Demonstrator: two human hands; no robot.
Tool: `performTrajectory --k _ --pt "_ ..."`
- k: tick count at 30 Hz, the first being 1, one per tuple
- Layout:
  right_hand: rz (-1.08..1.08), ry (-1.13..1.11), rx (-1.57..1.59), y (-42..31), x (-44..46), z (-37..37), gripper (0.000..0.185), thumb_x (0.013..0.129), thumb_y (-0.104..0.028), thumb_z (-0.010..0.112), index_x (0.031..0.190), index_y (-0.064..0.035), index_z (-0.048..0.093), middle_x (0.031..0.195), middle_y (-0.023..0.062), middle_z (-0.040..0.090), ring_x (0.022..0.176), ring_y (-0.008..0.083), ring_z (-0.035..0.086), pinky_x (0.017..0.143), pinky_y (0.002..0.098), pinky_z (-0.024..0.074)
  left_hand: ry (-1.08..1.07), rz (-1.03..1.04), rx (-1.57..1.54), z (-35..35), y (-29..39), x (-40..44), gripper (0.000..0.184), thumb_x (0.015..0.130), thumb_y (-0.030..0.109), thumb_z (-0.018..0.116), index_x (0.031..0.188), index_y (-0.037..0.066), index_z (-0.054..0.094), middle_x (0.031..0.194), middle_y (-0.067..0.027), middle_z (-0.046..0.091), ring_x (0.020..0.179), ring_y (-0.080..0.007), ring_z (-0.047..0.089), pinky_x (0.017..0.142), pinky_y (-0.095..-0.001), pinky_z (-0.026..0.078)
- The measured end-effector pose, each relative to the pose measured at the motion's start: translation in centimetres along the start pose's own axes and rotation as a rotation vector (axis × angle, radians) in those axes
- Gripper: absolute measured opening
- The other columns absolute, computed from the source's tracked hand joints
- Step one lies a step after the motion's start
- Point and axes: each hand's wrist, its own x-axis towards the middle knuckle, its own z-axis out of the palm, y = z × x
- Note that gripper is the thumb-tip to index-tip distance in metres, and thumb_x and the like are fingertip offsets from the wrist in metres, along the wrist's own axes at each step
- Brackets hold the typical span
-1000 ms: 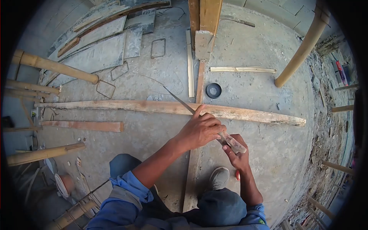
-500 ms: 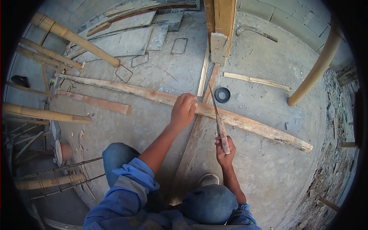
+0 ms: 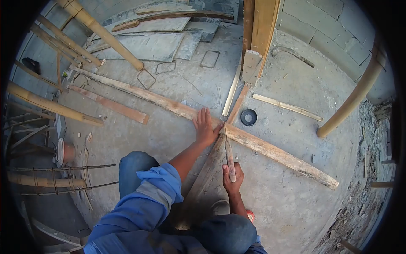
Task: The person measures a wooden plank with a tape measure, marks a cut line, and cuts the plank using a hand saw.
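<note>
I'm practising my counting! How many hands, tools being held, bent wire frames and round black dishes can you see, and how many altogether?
Hands: 2 (left hand, right hand)
Held tools: 1 (bladed tool)
Wire frames: 3 (far frame, middle frame, near frame)
Round black dishes: 1 (black dish)
Total: 7

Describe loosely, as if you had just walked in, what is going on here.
The person's left hand lies spread on a long board, which crosses over another board. The right hand grips the handle of a thin-bladed tool, perhaps a saw, with its blade at the long board near the crossing, close to the left thumb. Whether it has cut in can't be made out. A black dish sits beyond the long board.
</note>
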Motion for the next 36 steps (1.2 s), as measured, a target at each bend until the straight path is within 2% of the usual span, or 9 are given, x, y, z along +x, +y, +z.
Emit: performTrajectory --k 3,6,9,12,19,21,24,27,36 --pt "0.169 0.077 0.219 -0.6 0.4 -0.1 0.03 0.096 -0.022 0.078 0.111 0.0001 0.064 0.078 0.0078 0.062 0.064 0.0167 0.058 0.06 0.0345 0.0461 -0.026 -0.126 0.029 -0.2 1.0 0.0 0.11 0.093 0.057 0.07 0.166 0.0 0.009 0.17 -0.0294 0.012 0.159 -0.0453 0.006 0.118 -0.0766 0.005" --pt "0.293 0.031 0.28 -2.0 1.1 -1.0 0.052 0.096 -0.025 0.077 0.135 0.0046 0.057 0.092 0.0139 0.071 0.077 0.019 0.068 0.068 0.0338 0.0527 -0.053 -0.212 -0.029 -0.1 1.3 0.2 0.117 0.09 0.056 0.074 0.166 0.002 0.004 0.171 -0.0298 0.008 0.159 -0.0462 0.004 0.118 -0.0764 0.006" --pt "-0.007 0.005 0.084 -1.6 2.0 -0.9 0.061 0.098 -0.025 0.074 0.146 0.0052 0.052 0.11 0.0213 0.075 0.094 0.0243 0.074 0.083 0.0334 0.057 -0.03 -0.197 -0.096 0.5 0.6 0.1 0.12 0.089 0.053 0.076 0.167 0.002 0.001 0.171 -0.0299 0.005 0.159 -0.0473 0.001 0.117 -0.0758 0.008" --pt "0.115 -0.089 0.129 -2.3 1.6 -1.9 0.061 0.098 -0.024 0.073 0.147 0.0059 0.053 0.126 0.0259 0.072 0.112 0.0265 0.073 0.096 0.035 0.0548 -0.034 -0.196 -0.138 0.3 0.7 0.2 0.121 0.088 0.052 0.078 0.167 0.003 0.0 0.171 -0.0307 0.004 0.159 -0.0487 0.001 0.116 -0.0754 0.01" --pt "0.157 -0.05 0.184 -0.5 -1.7 -3.7 0.059 0.098 -0.022 0.073 0.145 0.0076 0.055 0.124 0.024 0.072 0.111 0.0259 0.073 0.095 0.0336 0.0552 -0.003 -0.161 -0.141 0.5 0.8 0.0 0.121 0.088 0.049 0.078 0.167 0.004 -0.002 0.171 -0.03 0.006 0.158 -0.0514 0.001 0.115 -0.0766 0.013" --pt "0.228 -0.061 0.197 -0.9 -1.4 -3.4 0.058 0.098 -0.021 0.073 0.145 0.0075 0.056 0.123 0.0241 0.073 0.11 0.0256 0.073 0.094 0.0329 0.0551 -0.046 -0.185 -0.152 0.4 0.8 0.2 0.123 0.088 0.047 0.08 0.167 0.003 -0.004 0.172 -0.027 0.001 0.158 -0.0494 -0.004 0.118 -0.0732 0.008" --pt "0.121 -0.062 0.141 -1.6 -0.8 -3.6 0.058 0.098 -0.021 0.073 0.145 0.0075 0.056 0.12 0.0242 0.074 0.108 0.0245 0.073 0.092 0.0326 0.0552 -0.065 -0.199 -0.149 0.4 0.8 0.2 0.124 0.087 0.044 0.081 0.166 0.003 -0.006 0.173 -0.025 -0.001 0.159 -0.0482 -0.006 0.12 -0.0711 0.006" --pt "0.165 -0.088 0.16 -2.0 -0.6 -4.3 0.058 0.097 -0.021 0.073 0.145 0.0075 0.056 0.117 0.0237 0.075 0.101 0.0217 0.073 0.089 0.0319 0.0559 -0.038 -0.167 -0.155 0.6 0.8 0.0 0.122 0.088 0.044 0.08 0.166 0.003 -0.004 0.172 -0.0279 0.003 0.158 -0.0498 -0.003 0.117 -0.0737 0.009" --pt "0.119 -0.073 0.175 -0.8 1.6 -2.8 0.056 0.101 -0.024 0.069 0.146 0.0057 0.056 0.103 0.013 0.075 0.084 0.0139 0.067 0.079 0.0288 0.0549 0.011 -0.109 -0.167 1.1 0.3 -0.3 0.119 0.089 0.046 0.079 0.168 0.007 -0.001 0.172 -0.0288 0.005 0.158 -0.0496 -0.002 0.118 -0.0721 0.007"
